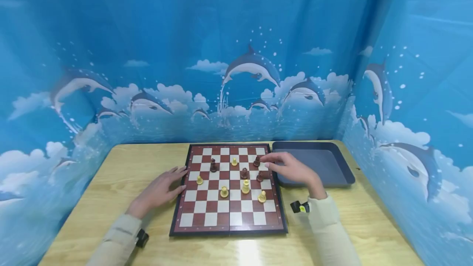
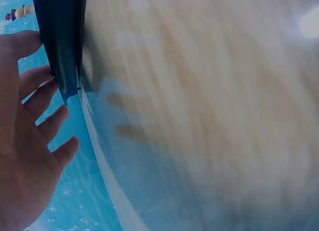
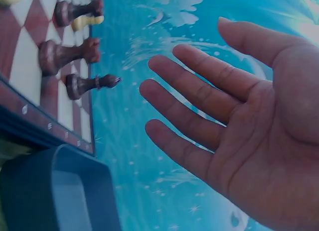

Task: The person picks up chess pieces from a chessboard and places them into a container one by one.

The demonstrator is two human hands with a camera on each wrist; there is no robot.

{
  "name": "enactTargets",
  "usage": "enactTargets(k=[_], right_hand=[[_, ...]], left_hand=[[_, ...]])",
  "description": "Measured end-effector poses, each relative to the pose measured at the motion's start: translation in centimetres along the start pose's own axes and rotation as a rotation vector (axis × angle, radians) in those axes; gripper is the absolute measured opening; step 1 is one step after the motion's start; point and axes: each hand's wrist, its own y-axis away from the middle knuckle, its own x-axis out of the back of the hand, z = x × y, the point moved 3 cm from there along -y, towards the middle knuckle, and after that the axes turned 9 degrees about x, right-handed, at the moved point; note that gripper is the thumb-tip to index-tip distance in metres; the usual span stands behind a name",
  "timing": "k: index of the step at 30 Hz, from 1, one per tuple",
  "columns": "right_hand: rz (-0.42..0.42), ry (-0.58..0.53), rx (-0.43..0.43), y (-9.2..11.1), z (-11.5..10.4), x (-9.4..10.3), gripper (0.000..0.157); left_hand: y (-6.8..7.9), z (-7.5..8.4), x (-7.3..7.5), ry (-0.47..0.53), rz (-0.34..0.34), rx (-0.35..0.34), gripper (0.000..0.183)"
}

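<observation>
A brown-and-white chessboard [image 1: 217, 218] lies on the table with dark and cream chess pieces standing on it. My left hand [image 1: 162, 188] is at the board's left edge, fingers spread, with fingertips right at the rim; in the left wrist view the hand [image 2: 35, 126] holds nothing. Over the right side of the board reaches my right hand [image 1: 292, 169], its fingertips close to a dark bishop [image 1: 257, 161]. The right wrist view shows that hand [image 3: 234, 126] with extended fingers and a bare palm, apart from the bishop [image 3: 92, 86] and a dark rook [image 3: 70, 56].
A dark grey tray [image 1: 314, 185] stands right of the board, under the right forearm's side. Cream pieces, including a cream pawn [image 1: 199, 180] and a tall cream piece [image 1: 245, 186], stand across the board, as does a tall dark piece [image 1: 213, 165]. A blue dolphin curtain [image 1: 166, 52] surrounds the table.
</observation>
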Motion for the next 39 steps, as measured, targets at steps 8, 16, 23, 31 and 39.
enactTargets(k=[8,16,23,31,39], right_hand=[[0.038,-0.029,0.015,-0.8,4.3,-0.8,0.031],[-0.023,-0.034,0.037,-1.4,6.0,-1.7,0.04],[-0.033,-0.033,0.046,-1.7,6.4,-2.2,0.035],[-0.07,-0.011,0.039,-1.6,6.0,-2.9,0.026],[-0.053,-0.006,0.019,-2.0,6.1,-3.0,0.021]], left_hand=[[0.4,-0.2,-0.1,0.067,-0.016,0.003,0.061],[0.0,-0.4,-0.3,0.101,-0.046,0.023,0.061],[-0.1,-0.5,-0.4,0.104,-0.031,0.019,0.061],[-0.1,-0.8,-0.7,0.115,-0.055,0.045,0.062],[-0.3,-1.0,-0.7,0.108,-0.054,0.045,0.062]])
